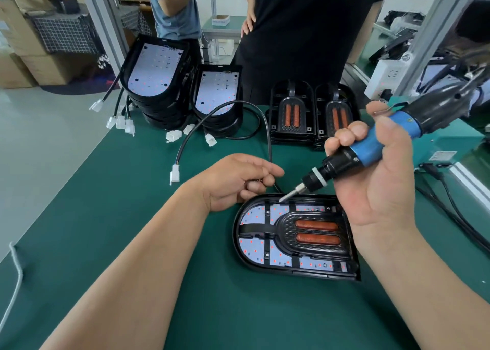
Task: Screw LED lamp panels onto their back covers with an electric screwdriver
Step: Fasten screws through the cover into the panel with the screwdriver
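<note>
Now right hand [376, 188] grips screwdriver [364, 153], bit at lamp [240, 246] far edge; left hand [233, 180] curled, contents unclear. Next: seat bit squarely, drive.

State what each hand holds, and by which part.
Right hand grips the blue-and-black electric screwdriver round its blue barrel. Left hand: fingers curled, contents cannot be told.

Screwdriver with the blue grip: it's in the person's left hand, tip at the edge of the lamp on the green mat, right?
No, the right hand holds the screwdriver, not the left; the head view shows it. The rest stands: blue grip, tip at the edge of the lamp, on the green mat.
</note>
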`<state>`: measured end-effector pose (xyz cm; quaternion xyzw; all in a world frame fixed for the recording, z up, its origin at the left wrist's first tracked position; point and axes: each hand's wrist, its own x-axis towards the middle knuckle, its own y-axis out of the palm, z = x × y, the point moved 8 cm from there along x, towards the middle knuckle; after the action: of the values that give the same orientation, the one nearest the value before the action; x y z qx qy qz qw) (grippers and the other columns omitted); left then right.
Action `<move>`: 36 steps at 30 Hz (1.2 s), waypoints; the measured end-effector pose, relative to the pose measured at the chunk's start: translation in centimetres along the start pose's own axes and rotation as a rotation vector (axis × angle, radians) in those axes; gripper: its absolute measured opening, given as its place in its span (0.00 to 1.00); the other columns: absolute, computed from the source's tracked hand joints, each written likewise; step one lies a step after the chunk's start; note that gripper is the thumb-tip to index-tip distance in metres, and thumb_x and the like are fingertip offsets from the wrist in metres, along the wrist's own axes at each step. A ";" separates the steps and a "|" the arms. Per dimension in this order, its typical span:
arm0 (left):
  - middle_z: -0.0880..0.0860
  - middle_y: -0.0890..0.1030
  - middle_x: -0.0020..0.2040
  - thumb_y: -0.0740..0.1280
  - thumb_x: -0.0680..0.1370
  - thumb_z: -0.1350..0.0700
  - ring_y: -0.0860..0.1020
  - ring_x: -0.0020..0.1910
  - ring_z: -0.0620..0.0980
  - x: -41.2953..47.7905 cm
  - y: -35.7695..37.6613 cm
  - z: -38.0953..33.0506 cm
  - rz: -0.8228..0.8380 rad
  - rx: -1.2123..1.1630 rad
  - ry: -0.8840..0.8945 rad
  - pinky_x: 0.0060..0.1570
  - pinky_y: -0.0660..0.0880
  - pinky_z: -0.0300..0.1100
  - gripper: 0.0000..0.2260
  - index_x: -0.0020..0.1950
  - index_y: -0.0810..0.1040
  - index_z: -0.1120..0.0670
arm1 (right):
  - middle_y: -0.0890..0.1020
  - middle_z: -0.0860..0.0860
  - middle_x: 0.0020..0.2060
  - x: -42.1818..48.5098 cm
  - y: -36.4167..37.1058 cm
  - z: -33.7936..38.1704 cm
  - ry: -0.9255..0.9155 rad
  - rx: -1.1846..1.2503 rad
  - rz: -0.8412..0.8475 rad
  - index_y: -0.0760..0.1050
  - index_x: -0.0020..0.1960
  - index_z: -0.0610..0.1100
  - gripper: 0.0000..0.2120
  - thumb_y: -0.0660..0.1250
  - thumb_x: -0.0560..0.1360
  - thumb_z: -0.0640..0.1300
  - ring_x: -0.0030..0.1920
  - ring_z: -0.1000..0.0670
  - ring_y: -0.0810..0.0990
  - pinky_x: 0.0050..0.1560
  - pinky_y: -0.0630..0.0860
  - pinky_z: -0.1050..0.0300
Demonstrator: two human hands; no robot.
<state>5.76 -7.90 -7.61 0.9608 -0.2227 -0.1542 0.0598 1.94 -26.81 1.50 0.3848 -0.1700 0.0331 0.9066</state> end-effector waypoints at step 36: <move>0.51 0.84 0.44 0.66 0.84 0.65 0.65 0.27 0.39 0.3 1.4 0.3 0.126 0.081 0.056 0.23 0.63 0.28 0.10 0.56 0.86 0.56 | 0.76 0.48 0.41 1.5 -4.0 0.0 -0.078 0.007 -0.243 0.72 0.61 0.43 0.08 0.67 0.85 0.42 0.44 0.49 0.78 0.63 0.80 0.49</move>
<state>5.35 -9.29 -7.68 0.9504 -0.2872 -0.1139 0.0367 4.14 -29.73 -0.73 0.4067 -0.1571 -0.0915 0.8953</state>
